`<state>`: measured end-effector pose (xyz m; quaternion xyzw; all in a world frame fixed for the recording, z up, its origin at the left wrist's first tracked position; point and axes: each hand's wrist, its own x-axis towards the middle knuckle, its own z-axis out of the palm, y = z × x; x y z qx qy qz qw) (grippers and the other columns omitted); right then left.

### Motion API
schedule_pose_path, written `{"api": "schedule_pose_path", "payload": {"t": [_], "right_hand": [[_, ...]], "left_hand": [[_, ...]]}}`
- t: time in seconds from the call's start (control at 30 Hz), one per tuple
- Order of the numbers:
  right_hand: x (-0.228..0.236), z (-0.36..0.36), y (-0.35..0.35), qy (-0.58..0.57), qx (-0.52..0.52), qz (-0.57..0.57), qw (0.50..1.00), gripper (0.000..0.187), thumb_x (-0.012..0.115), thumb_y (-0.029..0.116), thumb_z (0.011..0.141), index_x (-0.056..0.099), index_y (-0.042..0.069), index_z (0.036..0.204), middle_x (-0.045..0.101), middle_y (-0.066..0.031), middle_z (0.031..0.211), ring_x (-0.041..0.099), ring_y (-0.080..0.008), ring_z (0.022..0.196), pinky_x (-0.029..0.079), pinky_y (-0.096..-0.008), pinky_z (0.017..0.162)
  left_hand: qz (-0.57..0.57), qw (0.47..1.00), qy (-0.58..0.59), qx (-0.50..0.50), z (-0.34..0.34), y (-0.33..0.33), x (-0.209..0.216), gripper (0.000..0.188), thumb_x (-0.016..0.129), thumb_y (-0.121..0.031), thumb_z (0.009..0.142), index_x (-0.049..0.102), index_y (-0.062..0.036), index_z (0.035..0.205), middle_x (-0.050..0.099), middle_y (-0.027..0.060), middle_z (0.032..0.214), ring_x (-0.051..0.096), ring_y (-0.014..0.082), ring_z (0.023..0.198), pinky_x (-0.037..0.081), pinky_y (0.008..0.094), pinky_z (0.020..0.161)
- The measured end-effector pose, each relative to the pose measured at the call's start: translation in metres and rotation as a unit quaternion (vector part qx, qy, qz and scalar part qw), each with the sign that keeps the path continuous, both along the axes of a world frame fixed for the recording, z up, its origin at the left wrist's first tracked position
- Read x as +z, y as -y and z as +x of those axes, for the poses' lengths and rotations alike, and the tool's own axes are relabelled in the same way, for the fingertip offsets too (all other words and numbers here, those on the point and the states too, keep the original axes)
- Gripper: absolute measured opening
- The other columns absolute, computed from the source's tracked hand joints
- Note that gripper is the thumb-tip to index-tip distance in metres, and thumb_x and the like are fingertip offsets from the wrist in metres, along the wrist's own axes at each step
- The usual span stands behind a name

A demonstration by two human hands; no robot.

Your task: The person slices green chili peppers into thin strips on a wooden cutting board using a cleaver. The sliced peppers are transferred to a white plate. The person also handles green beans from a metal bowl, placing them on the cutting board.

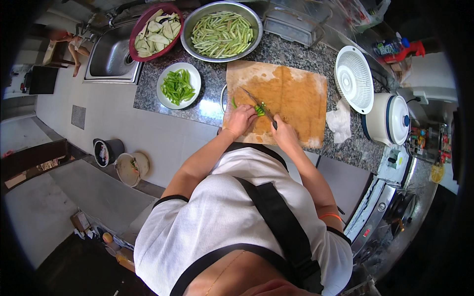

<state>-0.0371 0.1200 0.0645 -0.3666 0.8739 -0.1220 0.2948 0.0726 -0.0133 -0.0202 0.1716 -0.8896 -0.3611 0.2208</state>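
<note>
A wet wooden cutting board [296,106] lies on the speckled counter in front of me. My right hand [283,132] is closed around the dark handle of a kitchen knife [256,99], whose blade points away and to the left. Under the fingers of my left hand [240,119] is a green pepper [259,112], held against the board beside the blade. Small green bits lie along the blade, and another green piece rests left of it. Just past the board's left edge, a white plate [163,91] carries a heap of sliced green pepper [177,86].
Behind stand a steel bowl [185,39] of cut green stalks and a red basin [180,17] of pale sliced vegetable, near the sink [109,52]. A white colander [353,79], crumpled tissue [339,123] and white rice cooker [382,118] stand right. Bins [140,165] are on the floor left.
</note>
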Motion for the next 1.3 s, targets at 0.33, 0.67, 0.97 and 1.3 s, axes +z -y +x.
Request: {"api": "schedule_pose_path", "payload": {"t": [0.33,0.67,0.97,1.3], "right_hand": [[-0.007,0.002,0.015,-0.004,-0.003,-0.007,1.0,0.024,0.044,0.027,0.085,0.047,0.009,0.1,0.059,-0.0252,0.077,0.057,-0.0433,0.076,0.043,-0.0527,0.066],[-0.027,0.003,0.019,0.017,-0.036,-0.065,0.997,0.024,0.045,0.028,0.086,0.048,0.008,0.099,0.058,-0.0268,0.076,0.056,-0.0443,0.077,0.043,-0.0519,0.067],[0.007,-0.01,0.007,-0.012,-0.036,-0.048,0.998,0.025,0.045,0.027,0.086,0.047,0.008,0.101,0.058,-0.027,0.075,0.055,-0.0447,0.075,0.043,-0.0519,0.066],[0.005,0.002,0.009,-0.028,-0.005,0.019,0.999,0.024,0.045,0.027,0.086,0.047,0.008,0.101,0.059,-0.0252,0.074,0.057,-0.0436,0.074,0.044,-0.0522,0.065]], "left_hand": [[0.004,1.0,-0.007,-0.011,-0.001,0.003,-0.004,0.011,0.065,-0.012,0.071,0.059,-0.0045,0.077,0.057,0.0093,0.083,0.054,0.0282,0.078,0.046,0.0352,0.067],[-0.01,1.0,-0.02,-0.019,0.0,0.001,-0.005,0.01,0.063,-0.011,0.071,0.056,-0.0052,0.077,0.054,0.0093,0.083,0.051,0.0286,0.079,0.044,0.0359,0.069],[-0.042,0.997,-0.06,-0.015,-0.011,0.013,0.002,0.019,0.065,-0.015,0.07,0.059,-0.0064,0.087,0.057,0.0082,0.092,0.053,0.0279,0.087,0.044,0.036,0.075],[-0.035,0.999,-0.001,-0.022,0.004,0.017,0.001,0.016,0.064,-0.013,0.07,0.06,-0.0069,0.085,0.058,0.0066,0.092,0.053,0.0263,0.087,0.043,0.0341,0.077]]}}
